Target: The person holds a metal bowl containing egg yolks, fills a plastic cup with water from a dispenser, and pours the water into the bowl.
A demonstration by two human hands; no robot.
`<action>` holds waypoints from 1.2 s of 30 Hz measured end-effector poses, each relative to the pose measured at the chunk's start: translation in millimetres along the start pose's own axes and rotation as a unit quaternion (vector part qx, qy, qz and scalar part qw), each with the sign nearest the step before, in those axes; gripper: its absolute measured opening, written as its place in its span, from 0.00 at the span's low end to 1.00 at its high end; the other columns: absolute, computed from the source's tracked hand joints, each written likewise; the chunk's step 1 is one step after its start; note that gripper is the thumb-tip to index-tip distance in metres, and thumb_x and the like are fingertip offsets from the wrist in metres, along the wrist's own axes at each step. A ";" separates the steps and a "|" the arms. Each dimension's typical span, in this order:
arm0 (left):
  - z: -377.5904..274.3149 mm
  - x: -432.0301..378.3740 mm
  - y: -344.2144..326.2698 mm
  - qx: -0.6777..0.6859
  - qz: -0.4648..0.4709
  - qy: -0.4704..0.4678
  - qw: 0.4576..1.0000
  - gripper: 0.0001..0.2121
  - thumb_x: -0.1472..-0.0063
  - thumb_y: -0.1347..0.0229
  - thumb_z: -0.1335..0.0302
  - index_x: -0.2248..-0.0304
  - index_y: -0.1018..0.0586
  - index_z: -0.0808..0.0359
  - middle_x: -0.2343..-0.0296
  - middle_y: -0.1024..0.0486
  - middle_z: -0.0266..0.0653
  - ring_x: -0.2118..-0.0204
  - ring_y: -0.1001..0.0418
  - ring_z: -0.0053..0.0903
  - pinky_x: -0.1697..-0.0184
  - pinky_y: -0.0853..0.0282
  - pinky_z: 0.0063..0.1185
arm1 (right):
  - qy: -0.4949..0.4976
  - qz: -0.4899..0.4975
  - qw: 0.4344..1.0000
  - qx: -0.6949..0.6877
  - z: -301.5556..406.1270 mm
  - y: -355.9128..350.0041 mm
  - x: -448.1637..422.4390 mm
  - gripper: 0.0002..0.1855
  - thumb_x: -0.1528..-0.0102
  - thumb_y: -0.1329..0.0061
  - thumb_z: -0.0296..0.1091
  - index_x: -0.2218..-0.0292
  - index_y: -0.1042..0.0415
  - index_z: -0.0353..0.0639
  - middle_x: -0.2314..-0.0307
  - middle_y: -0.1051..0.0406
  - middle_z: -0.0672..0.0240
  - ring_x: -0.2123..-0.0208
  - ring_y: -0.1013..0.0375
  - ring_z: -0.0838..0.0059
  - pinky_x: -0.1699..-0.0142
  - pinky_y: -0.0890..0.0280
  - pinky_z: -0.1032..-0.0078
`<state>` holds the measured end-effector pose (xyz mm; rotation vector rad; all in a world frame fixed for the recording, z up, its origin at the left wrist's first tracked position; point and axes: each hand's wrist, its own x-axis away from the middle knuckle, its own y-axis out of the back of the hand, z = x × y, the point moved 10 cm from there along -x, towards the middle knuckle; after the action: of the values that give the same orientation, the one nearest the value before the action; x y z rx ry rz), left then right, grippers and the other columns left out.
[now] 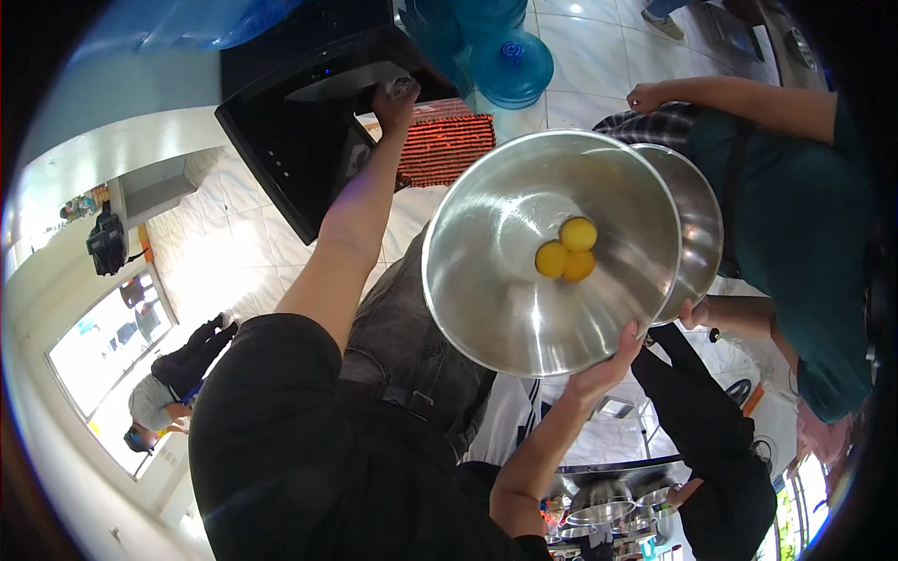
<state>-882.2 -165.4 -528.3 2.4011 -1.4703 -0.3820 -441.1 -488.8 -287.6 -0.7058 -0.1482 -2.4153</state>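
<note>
My right hand [603,368] grips the lower rim of a large stainless steel mixing bowl [484,280], thumb on the inside edge. Three round yellow egg yolks [577,235] rest together near the bowl's middle. My left arm reaches up and away to a black water dispenser [280,154]. There, inside its recess, my left hand [395,109] closes around a small clear cup [400,86], mostly hidden by the fingers. A second steel bowl [701,224] shows partly behind mine, with a co-worker's hand [694,313] at its rim.
A co-worker in a dark green top [779,231] stands close on the right. Blue water jugs [511,70] stand beyond the dispenser, near a red-and-black striped mat [449,147]. Steel bowls [600,501] sit on a table behind. Another person [158,400] is far left.
</note>
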 end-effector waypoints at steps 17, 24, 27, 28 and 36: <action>41.9 -32.8 1.1 0.106 0.002 -0.003 0.994 0.12 0.57 0.33 0.75 0.73 0.23 0.66 0.74 0.24 0.34 0.70 0.28 0.24 0.63 0.33 0.24 | -0.015 0.029 0.999 -0.041 7.1 -13.0 0.9 0.28 0.43 0.60 0.40 0.45 0.45 0.35 0.53 0.37 0.58 0.52 0.34 0.66 0.49 0.37 0.69; 48.8 -34.7 -6.2 0.110 0.029 -0.008 0.993 0.17 0.54 0.37 0.85 0.64 0.28 0.68 0.68 0.26 0.40 0.68 0.24 0.29 0.67 0.21 0.24 | -0.022 0.006 0.999 -0.027 7.9 -14.8 5.2 0.29 0.43 0.59 0.41 0.45 0.45 0.34 0.53 0.38 0.57 0.52 0.35 0.65 0.49 0.37 0.68; 46.0 -33.0 -5.5 0.104 0.023 -0.008 0.994 0.16 0.53 0.37 0.85 0.64 0.27 0.69 0.68 0.26 0.39 0.69 0.24 0.28 0.68 0.21 0.24 | -0.017 -0.004 1.000 -0.011 10.3 -16.0 7.4 0.29 0.43 0.59 0.41 0.44 0.45 0.35 0.53 0.38 0.57 0.52 0.35 0.65 0.49 0.38 0.68; 47.2 -32.7 -7.3 0.108 0.032 0.007 0.994 0.16 0.54 0.37 0.85 0.65 0.27 0.69 0.68 0.26 0.39 0.69 0.24 0.28 0.68 0.21 0.24 | -0.017 -0.004 1.000 -0.011 10.0 -15.3 6.9 0.29 0.43 0.59 0.41 0.44 0.45 0.35 0.53 0.38 0.57 0.52 0.35 0.65 0.49 0.38 0.68; 36.6 -34.7 -4.6 0.128 0.027 -0.020 0.991 0.15 0.54 0.37 0.85 0.65 0.26 0.68 0.68 0.26 0.38 0.69 0.25 0.26 0.70 0.23 0.22 | -0.020 0.043 0.998 -0.040 7.6 -20.3 5.9 0.29 0.43 0.60 0.41 0.44 0.46 0.35 0.53 0.38 0.57 0.52 0.35 0.65 0.49 0.38 0.68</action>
<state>-907.4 -136.5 -561.3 2.5539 -1.6911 -0.2409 -453.6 -473.6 -276.8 -0.7820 -0.0360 -2.3359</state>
